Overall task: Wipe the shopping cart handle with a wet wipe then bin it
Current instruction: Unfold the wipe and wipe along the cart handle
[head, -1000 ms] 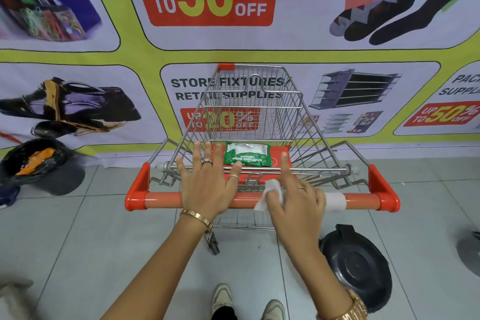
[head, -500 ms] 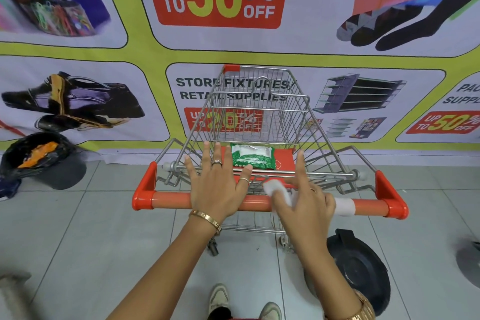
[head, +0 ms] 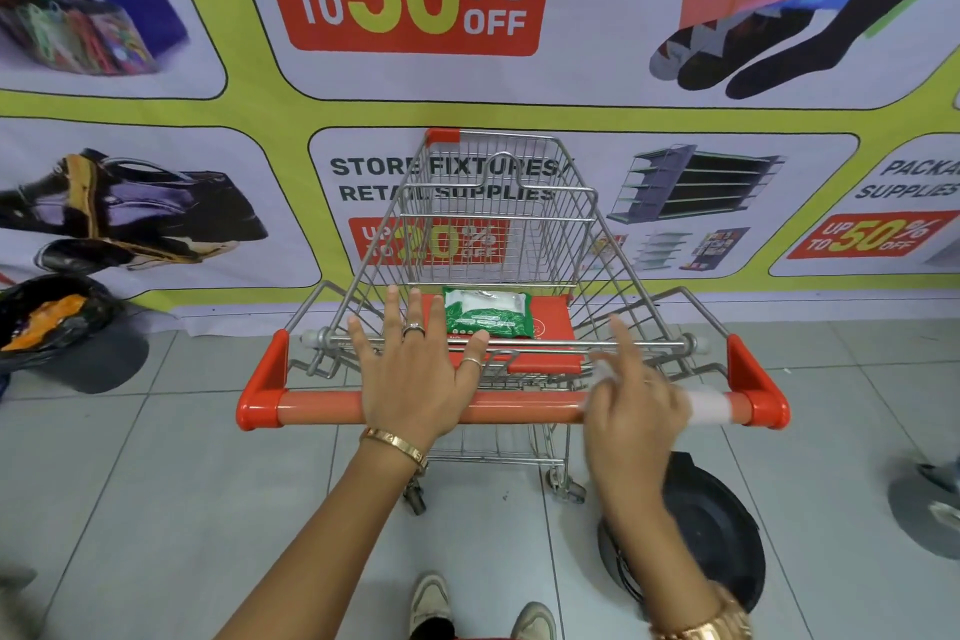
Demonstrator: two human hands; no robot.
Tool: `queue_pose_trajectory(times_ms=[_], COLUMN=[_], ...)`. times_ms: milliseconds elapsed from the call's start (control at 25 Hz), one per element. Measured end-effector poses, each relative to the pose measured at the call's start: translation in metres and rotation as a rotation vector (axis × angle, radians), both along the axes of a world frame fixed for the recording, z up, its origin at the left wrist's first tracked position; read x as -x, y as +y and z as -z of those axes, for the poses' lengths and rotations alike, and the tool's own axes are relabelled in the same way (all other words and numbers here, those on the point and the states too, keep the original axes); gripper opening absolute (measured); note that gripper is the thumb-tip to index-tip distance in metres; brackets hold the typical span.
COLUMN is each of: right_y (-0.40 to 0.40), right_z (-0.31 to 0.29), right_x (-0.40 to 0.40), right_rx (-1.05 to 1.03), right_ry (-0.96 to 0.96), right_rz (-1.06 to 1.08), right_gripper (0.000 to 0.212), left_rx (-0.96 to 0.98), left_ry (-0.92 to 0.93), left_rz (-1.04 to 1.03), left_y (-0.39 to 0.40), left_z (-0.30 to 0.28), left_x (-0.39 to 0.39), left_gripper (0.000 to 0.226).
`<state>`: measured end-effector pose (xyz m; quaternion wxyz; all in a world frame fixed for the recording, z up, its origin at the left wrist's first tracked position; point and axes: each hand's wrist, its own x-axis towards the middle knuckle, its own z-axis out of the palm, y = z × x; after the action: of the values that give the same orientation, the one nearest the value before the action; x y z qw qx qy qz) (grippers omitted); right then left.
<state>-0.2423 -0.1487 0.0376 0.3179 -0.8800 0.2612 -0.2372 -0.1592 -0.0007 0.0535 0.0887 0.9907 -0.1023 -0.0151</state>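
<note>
1. A person's left hand (head: 415, 374) lies flat with fingers spread wide on the orange shopping cart handle (head: 322, 408), while the right hand (head: 631, 405), blurred in motion, presses a white wet wipe (head: 597, 374) against the bar right of centre; how tightly those fingers close cannot be told.
2. Risk: the wipe, barely visible under the fingers, could bunch or slip off the rounded bar, leaving the stretch toward the white label (head: 709, 405) and right end cap (head: 761, 400) unwiped.
3. Risk: the cart could roll under pressure if the bracing palm lifts.
4. Room: a black lid (head: 727, 535) lies on the floor by the right forearm; the lined bin (head: 57, 327) stands well apart at left, open tile between.
</note>
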Motion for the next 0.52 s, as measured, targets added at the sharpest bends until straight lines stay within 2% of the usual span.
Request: queue_pose_trajectory(times_ms=[120, 200, 400, 520], right_y=[0.041, 0.029, -0.043, -0.013], right_z=[0.001, -0.004, -0.009, -0.014], right_x=[-0.001, 0.003, 0.016, 0.009], right_rx=[0.016, -0.025, -0.139, -0.345], right_ry=[-0.074, -0.112, -0.09, -0.106], right_rz=[-0.195, -0.243, 0.036, -0.054], right_gripper=[0.049, 0.05, 0.051, 0.059], left_rx=[-0.001, 0.01, -0.011, -0.024], left_ry=[-0.024, -0.004, 0.007, -0.003], left_rz=[-0.002, -0.012, -0.002, 0.011], left_y=[0.006, 0.01, 0.006, 0.002], left_z=[0.0, -0.002, -0.003, 0.0], left_x=[-0.001, -0.003, -0.002, 0.0], left_gripper=[0.089, 0.084, 0.083, 0.091])
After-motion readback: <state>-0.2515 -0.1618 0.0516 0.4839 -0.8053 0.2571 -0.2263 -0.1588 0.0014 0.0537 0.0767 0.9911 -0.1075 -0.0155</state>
